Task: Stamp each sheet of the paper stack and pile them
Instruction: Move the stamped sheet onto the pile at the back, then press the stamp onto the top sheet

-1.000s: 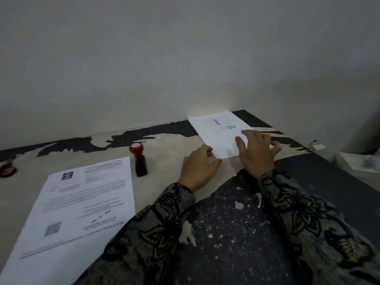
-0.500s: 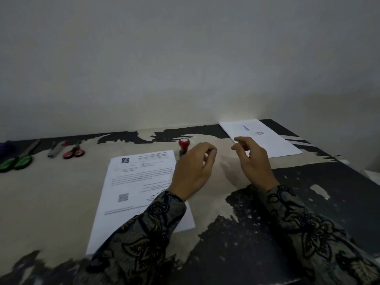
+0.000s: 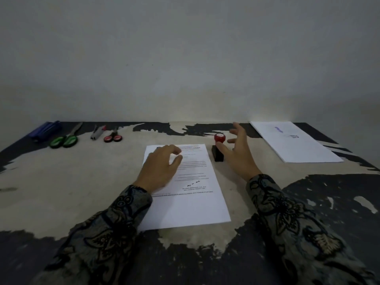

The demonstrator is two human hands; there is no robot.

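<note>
A printed white sheet (image 3: 191, 202), the top of the paper stack, lies in the middle of the worn table (image 3: 61, 192). My left hand (image 3: 158, 167) rests over its upper left part with relaxed, loosely bent fingers and holds nothing. A stamp (image 3: 218, 148) with a red knob and a black base stands upright just right of the sheet's top corner. My right hand (image 3: 238, 153) hovers right beside the stamp, fingers spread, thumb near the base, not gripping it. A pile of stamped sheets (image 3: 296, 142) with a blue mark lies at the far right.
Along the far left edge lie a blue pen-like item (image 3: 45, 129), green-handled scissors (image 3: 64, 139), a grey tool (image 3: 97, 132) and small red-handled scissors (image 3: 113, 137). A plain wall stands right behind the table.
Both hands have come away from the stamped pile at the right. The left hand now lies over the printed sheet and the right hand has spread next to the stamp.
</note>
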